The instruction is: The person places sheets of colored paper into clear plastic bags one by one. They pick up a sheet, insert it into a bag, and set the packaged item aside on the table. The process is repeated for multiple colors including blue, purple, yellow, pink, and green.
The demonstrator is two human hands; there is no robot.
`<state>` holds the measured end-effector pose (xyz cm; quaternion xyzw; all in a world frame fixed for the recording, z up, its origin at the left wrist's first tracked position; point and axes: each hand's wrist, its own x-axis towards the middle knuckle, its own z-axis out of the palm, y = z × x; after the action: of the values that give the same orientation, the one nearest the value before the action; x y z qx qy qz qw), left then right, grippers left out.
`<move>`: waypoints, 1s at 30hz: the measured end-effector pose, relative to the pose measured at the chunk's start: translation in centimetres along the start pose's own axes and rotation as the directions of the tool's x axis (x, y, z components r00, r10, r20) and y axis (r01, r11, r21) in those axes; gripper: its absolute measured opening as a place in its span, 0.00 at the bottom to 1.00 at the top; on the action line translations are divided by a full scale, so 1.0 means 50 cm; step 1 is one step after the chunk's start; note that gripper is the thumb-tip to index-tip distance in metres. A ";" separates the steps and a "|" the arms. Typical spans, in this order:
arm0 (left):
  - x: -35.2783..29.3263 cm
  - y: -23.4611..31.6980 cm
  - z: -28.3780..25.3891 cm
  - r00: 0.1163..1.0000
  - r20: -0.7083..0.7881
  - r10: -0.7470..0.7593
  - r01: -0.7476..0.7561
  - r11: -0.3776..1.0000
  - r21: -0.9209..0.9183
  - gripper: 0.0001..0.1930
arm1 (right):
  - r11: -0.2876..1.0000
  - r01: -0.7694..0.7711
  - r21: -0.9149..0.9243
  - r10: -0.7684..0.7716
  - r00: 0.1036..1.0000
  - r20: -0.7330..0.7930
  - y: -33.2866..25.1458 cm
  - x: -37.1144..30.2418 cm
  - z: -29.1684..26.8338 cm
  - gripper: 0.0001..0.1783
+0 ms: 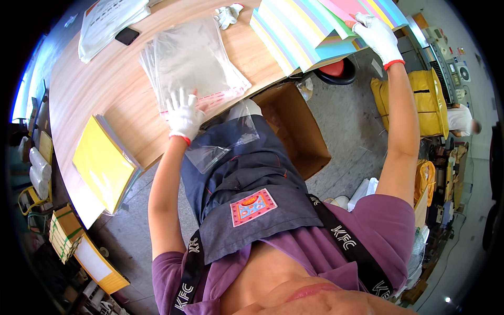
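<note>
My left hand [184, 113], in a white glove with a red cuff, lies with fingers spread on the near edge of a pile of clear plastic bags [191, 58]. One clear bag [210, 155] hangs past the table edge over my lap, just beside that hand. Out to the right, my right hand [377, 37], gloved the same way, closes its fingers on the edge of a pink sheet of paper [344, 8]. That sheet is on top of a tall stack of coloured paper [294, 34] in pastel bands.
A yellow paper pack [105, 163] lies at the table's left edge. Farther back are a phone [127, 36], white printed bags [107, 26] and a crumpled glove [228, 16]. Below the table edge stands an open cardboard box [299, 131]; a yellow bag [409, 102] and another person [461, 121] are at right.
</note>
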<state>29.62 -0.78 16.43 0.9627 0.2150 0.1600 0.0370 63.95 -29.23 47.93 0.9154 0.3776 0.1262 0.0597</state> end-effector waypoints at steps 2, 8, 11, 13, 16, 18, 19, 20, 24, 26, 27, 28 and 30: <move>-0.036 0.039 -0.035 0.992 0.098 0.077 -0.075 0.997 -0.025 0.30 | 1.000 -0.003 0.006 0.003 1.000 0.001 -0.001 -0.003 -0.002 0.28; -0.046 0.016 -0.009 0.985 0.115 0.128 -0.124 0.991 -0.043 0.29 | 1.000 -0.005 0.025 0.005 1.000 -0.006 -0.008 -0.004 -0.006 0.27; 0.018 -0.036 0.019 0.984 0.175 0.019 -0.041 0.991 0.124 0.30 | 0.999 -0.002 0.035 0.003 1.000 -0.012 -0.012 0.000 -0.013 0.27; 0.058 -0.040 0.010 0.974 0.216 -0.074 0.068 0.997 0.034 0.30 | 0.999 -0.006 0.038 0.007 1.000 -0.012 -0.009 -0.002 -0.014 0.27; 0.053 -0.025 0.005 0.978 0.196 -0.078 0.082 0.997 -0.009 0.31 | 0.999 -0.005 0.048 0.005 1.000 -0.014 -0.015 -0.003 -0.012 0.27; 0.020 -0.005 0.003 0.980 0.199 -0.024 0.030 0.999 -0.026 0.31 | 0.999 -0.005 0.053 0.006 1.000 -0.015 -0.016 -0.004 -0.012 0.26; 0.001 0.003 0.005 0.974 0.228 0.004 -0.004 1.000 0.002 0.31 | 0.999 -0.008 0.052 0.009 1.000 -0.011 -0.017 -0.005 -0.012 0.26; -0.015 0.006 0.007 0.978 0.209 0.021 -0.019 1.000 -0.008 0.31 | 0.999 -0.012 0.050 0.013 1.000 -0.011 -0.016 -0.007 -0.011 0.26; -0.049 0.004 0.019 0.994 0.100 0.047 -0.044 0.998 -0.036 0.32 | 0.998 -0.009 0.054 0.011 1.000 -0.020 -0.023 -0.010 -0.014 0.26; -0.054 -0.002 0.023 0.996 0.089 0.031 -0.030 1.000 -0.008 0.32 | 0.998 -0.003 0.067 0.004 1.000 -0.024 -0.028 -0.007 -0.005 0.26; -0.052 0.001 0.023 0.996 0.085 0.031 -0.030 0.999 -0.014 0.32 | 0.998 -0.003 0.065 0.005 1.000 -0.026 -0.029 -0.009 -0.006 0.26; -0.050 0.003 0.022 0.996 0.082 0.031 -0.029 0.999 -0.019 0.33 | 0.998 -0.005 0.064 0.007 1.000 -0.028 -0.031 -0.010 -0.007 0.26; -0.048 0.006 0.022 0.997 0.075 0.033 -0.031 0.999 -0.024 0.33 | 0.998 -0.009 0.061 0.011 1.000 -0.029 -0.034 -0.014 -0.008 0.25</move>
<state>28.05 -2.10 14.73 0.9709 0.1960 0.1267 0.0536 62.23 -28.53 47.85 0.9167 0.3775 0.1284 0.0256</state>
